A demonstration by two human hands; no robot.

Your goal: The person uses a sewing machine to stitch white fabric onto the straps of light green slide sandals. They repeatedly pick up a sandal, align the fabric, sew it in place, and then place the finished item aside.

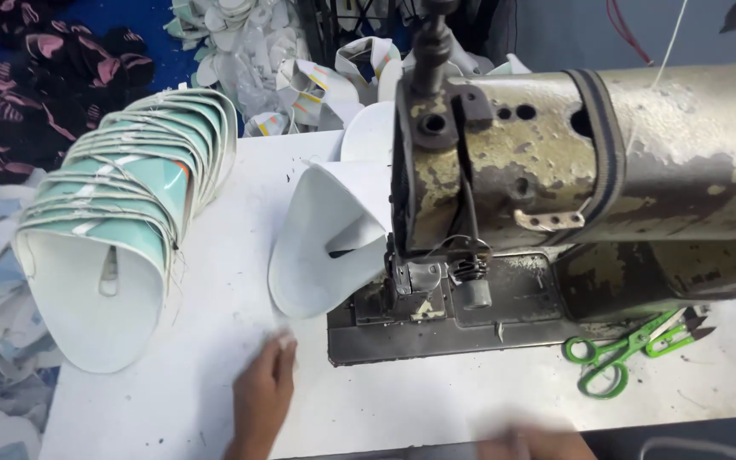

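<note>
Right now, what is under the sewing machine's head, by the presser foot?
Under the sewing machine head, a curved white piece runs to the presser foot on the metal bed plate. The head covers the piece's far edge, and the needle can't be made out.

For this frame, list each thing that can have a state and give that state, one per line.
Left hand: flat on the white table, holding nothing.
Right hand: blurred at the bottom edge, grip unclear.
White curved piece: curled, at the sewing machine foot.
Nested stack of teal and white pieces: lying on its side.
Green scissors: shut, lying flat.
</note>
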